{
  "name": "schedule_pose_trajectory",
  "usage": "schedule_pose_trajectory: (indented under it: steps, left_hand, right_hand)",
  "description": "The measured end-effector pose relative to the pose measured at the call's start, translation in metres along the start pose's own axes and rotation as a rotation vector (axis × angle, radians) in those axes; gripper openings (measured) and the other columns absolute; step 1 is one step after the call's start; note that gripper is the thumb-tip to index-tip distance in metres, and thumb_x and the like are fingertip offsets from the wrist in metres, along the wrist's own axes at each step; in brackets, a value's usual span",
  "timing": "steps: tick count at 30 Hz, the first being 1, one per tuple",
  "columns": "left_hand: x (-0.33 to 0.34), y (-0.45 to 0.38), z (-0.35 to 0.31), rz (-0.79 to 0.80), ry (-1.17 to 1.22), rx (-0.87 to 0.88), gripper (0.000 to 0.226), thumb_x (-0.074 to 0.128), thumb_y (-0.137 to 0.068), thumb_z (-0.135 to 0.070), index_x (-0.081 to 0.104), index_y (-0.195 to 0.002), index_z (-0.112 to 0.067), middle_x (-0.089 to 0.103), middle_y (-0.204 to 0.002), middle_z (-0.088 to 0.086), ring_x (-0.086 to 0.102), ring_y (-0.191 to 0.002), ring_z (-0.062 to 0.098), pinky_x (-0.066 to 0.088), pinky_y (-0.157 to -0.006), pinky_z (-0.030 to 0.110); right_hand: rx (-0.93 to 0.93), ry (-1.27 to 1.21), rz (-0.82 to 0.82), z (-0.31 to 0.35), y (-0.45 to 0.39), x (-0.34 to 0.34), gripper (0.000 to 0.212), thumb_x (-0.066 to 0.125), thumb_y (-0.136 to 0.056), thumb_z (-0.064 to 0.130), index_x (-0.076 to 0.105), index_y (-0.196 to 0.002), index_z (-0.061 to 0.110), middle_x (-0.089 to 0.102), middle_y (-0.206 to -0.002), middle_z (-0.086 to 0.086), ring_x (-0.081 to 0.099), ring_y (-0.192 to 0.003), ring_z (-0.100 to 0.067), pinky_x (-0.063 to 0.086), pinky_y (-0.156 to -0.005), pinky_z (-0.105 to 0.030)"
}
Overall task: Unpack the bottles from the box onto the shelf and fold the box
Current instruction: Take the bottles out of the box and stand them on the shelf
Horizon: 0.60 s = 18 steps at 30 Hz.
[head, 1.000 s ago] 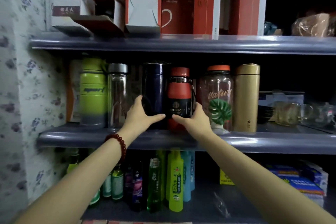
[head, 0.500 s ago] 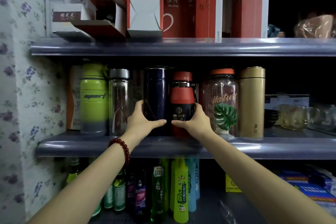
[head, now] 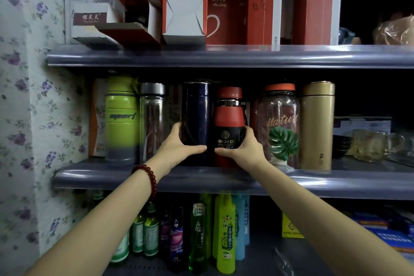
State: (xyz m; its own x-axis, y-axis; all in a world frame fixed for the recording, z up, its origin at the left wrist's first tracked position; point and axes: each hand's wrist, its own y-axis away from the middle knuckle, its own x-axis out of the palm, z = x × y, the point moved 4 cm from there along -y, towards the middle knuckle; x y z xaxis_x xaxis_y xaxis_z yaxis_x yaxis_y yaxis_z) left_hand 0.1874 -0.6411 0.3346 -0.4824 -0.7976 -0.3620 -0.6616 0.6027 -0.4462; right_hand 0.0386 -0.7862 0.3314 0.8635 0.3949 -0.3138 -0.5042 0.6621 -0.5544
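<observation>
Standing upright side by side at the middle shelf's (head: 224,182) front edge are a navy flask (head: 197,110) and a red bottle (head: 229,119), nearly touching. The left hand (head: 177,148) is gripping the flask low down, fingers curling round its left side and thumb lying across its front. The right hand (head: 242,149) is gripping the red bottle the same way, fingers wrapping its right side, thumb pointing across the black label toward the other thumb; the two thumb tips are sitting near each other without meeting. A red bead bracelet (head: 147,178) is circling the left wrist.

Flanking the pair, a clear bottle (head: 153,119) with a silver cap and a green bottle (head: 122,119) are standing to the left, while a leaf-printed jar (head: 280,125) with an orange lid and a gold flask (head: 317,125) are standing to the right. Glass mugs (head: 371,145) are sitting farther right on the same shelf.

On the top shelf (head: 224,57), red boxes (head: 264,4) are standing in a row, and one box (head: 184,15) is showing its open white flaps toward the camera. Below, slim green, yellow and blue bottles (head: 226,235) are crowding the bottom shelf. Floral wallpaper (head: 26,96) is covering the wall at left.
</observation>
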Motion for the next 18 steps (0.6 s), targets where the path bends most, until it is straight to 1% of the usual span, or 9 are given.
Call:
schedule_pose_trajectory:
  steps: [2,4,7,9,10,12,15,16,18]
  left_hand:
    - [0.002,-0.002,-0.001,0.090,0.069,-0.023,0.110,0.084,-0.064,-0.036,0.011,-0.147,-0.035,0.029,-0.153,-0.002,0.034,-0.130,0.013,0.027,-0.096,0.026]
    - [0.004,-0.001,-0.002,0.112,0.085,-0.023,0.112,0.085,-0.064,-0.030,0.010,-0.147,-0.036,0.031,-0.152,-0.002,0.033,-0.122,0.007,0.027,-0.097,0.026]
    - [0.006,0.006,-0.005,-0.075,-0.058,0.064,0.113,0.086,-0.054,-0.047,0.017,-0.143,-0.039,0.043,-0.144,-0.002,0.041,-0.129,0.017,0.033,-0.097,0.029]
    - [0.011,0.010,-0.007,-0.149,-0.127,0.091,0.117,0.083,-0.050,-0.056,0.015,-0.143,-0.037,0.044,-0.144,0.002,0.042,-0.131,0.024,0.038,-0.103,0.036]
    - [0.012,0.010,-0.006,-0.131,-0.125,0.080,0.119,0.082,-0.050,-0.058,0.013,-0.144,-0.037,0.042,-0.145,0.003,0.041,-0.132,0.025,0.038,-0.105,0.039]
    - [0.011,0.005,-0.005,0.004,-0.008,0.038,0.114,0.082,-0.056,-0.054,0.011,-0.145,-0.040,0.039,-0.147,-0.001,0.040,-0.133,0.020,0.035,-0.107,0.036]
    - [0.002,0.001,-0.002,0.203,0.208,-0.049,0.108,0.082,-0.069,-0.023,0.008,-0.146,-0.042,0.036,-0.150,0.000,0.037,-0.135,0.019,0.029,-0.112,0.038]
    - [0.000,0.001,-0.002,0.208,0.182,-0.049,0.110,0.082,-0.069,-0.019,0.008,-0.146,-0.041,0.034,-0.151,0.001,0.032,-0.138,0.020,0.026,-0.114,0.039]
    - [0.000,0.004,-0.002,0.098,0.045,-0.013,0.113,0.085,-0.064,-0.030,0.010,-0.147,-0.039,0.033,-0.152,0.000,0.028,-0.139,0.021,0.027,-0.111,0.038]
  right_hand:
    - [-0.003,-0.003,0.002,-0.001,-0.001,0.000,0.094,0.090,-0.056,0.037,0.037,-0.132,0.022,0.054,-0.097,0.011,0.052,-0.081,-0.006,0.036,-0.064,-0.013]
    - [-0.010,-0.012,0.004,-0.002,-0.001,0.001,0.095,0.090,-0.056,0.037,0.037,-0.133,0.022,0.055,-0.099,0.010,0.053,-0.083,-0.007,0.038,-0.068,-0.014]
    - [-0.022,-0.017,0.004,-0.003,-0.002,0.001,0.094,0.090,-0.057,0.037,0.036,-0.134,0.022,0.058,-0.104,0.007,0.056,-0.089,-0.011,0.040,-0.072,-0.017]
    - [-0.027,-0.015,0.004,-0.003,-0.001,0.001,0.095,0.089,-0.057,0.037,0.036,-0.134,0.022,0.058,-0.106,0.006,0.056,-0.091,-0.012,0.042,-0.075,-0.020]
    - [-0.028,-0.014,0.005,-0.003,-0.001,0.001,0.095,0.089,-0.057,0.037,0.036,-0.135,0.022,0.057,-0.105,0.007,0.056,-0.090,-0.012,0.041,-0.075,-0.021]
    - [-0.028,-0.017,0.006,-0.004,-0.002,0.001,0.096,0.089,-0.057,0.038,0.036,-0.135,0.022,0.057,-0.104,0.008,0.056,-0.090,-0.011,0.041,-0.076,-0.021]
    - [-0.019,-0.028,0.015,-0.004,-0.003,0.000,0.097,0.090,-0.056,0.038,0.036,-0.135,0.023,0.056,-0.104,0.008,0.055,-0.091,-0.011,0.041,-0.078,-0.022]
    - [-0.016,-0.031,0.020,-0.004,-0.003,0.000,0.096,0.090,-0.056,0.038,0.036,-0.135,0.023,0.056,-0.104,0.008,0.055,-0.091,-0.011,0.041,-0.078,-0.022]
    - [-0.014,-0.028,0.025,-0.004,-0.003,0.000,0.095,0.090,-0.056,0.038,0.037,-0.134,0.023,0.056,-0.103,0.009,0.055,-0.090,-0.011,0.041,-0.077,-0.022]
